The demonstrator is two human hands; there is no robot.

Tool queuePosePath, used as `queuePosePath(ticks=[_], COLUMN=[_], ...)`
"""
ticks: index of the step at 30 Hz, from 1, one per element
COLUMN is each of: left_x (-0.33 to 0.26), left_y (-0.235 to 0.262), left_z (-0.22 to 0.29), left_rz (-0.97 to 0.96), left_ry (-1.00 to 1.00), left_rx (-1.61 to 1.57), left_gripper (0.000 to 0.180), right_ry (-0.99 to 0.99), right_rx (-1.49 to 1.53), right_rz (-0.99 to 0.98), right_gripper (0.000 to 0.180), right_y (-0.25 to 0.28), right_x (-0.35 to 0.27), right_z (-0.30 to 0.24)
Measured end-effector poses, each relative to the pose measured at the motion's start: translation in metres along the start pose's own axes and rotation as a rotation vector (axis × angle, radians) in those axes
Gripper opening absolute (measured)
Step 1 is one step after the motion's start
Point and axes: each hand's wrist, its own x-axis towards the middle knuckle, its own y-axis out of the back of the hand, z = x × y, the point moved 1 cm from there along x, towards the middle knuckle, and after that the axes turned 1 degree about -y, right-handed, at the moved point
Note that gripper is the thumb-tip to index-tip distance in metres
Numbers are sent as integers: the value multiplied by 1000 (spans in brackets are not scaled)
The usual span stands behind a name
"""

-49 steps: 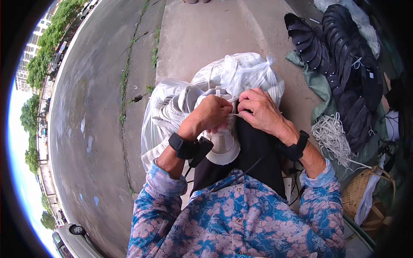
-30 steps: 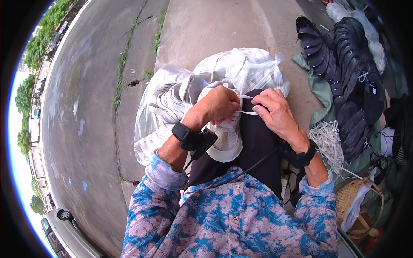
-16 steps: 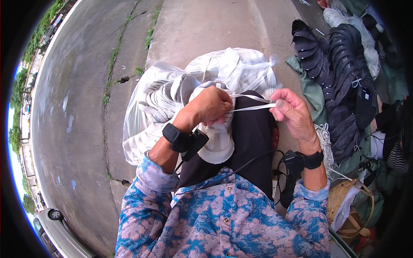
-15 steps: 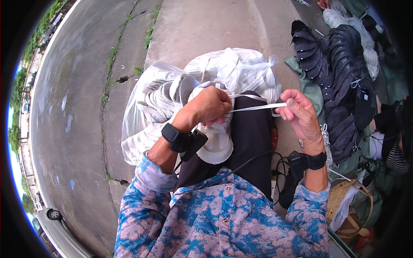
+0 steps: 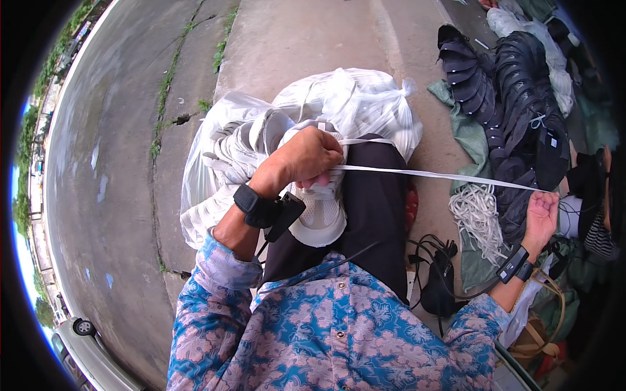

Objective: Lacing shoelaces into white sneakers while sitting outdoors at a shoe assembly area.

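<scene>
A white sneaker with a mesh toe rests on my lap, its toe toward me. My left hand is closed over the sneaker's lacing area and hides most of it; exactly what the fingertips pinch there is hidden. From under that hand a flat white shoelace runs out taut to the right, above my dark trousers. Far out at the right, my right hand pinches the other end of the shoelace. A second stretch of white lace lies just beyond the left hand, toward my knee.
Plastic bags of white shoes stand beyond my knees. At the right are a bundle of white laces, rows of black shoes, green sheeting and a wicker basket. A black cable hangs beside my right leg.
My right hand has swept far to the right and slightly toward me, drawing out a much longer stretch of shoelace. My left hand remains on the sneaker.
</scene>
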Motion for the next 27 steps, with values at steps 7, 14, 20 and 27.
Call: queuePosePath(ticks=[7,14,20,27], left_x=[1,-3,-4,-3], left_y=[2,-1,-1,2], left_z=[-6,-6,-5,-11], left_rz=[-5,19,26,4], left_ry=[-18,-12,-27,-78], left_rx=[19,-23,-63,-42], left_gripper=[21,21,23,22], right_ry=[-61,-110,-58,79], right_rx=[-691,-1395,-1452,-1585], right_rz=[191,-573,-815,-845], right_gripper=[34,10,15,13], right_y=[-33,-144,-162,-183], right_x=[-9,-7,-5,-11], right_z=[76,253,320,333])
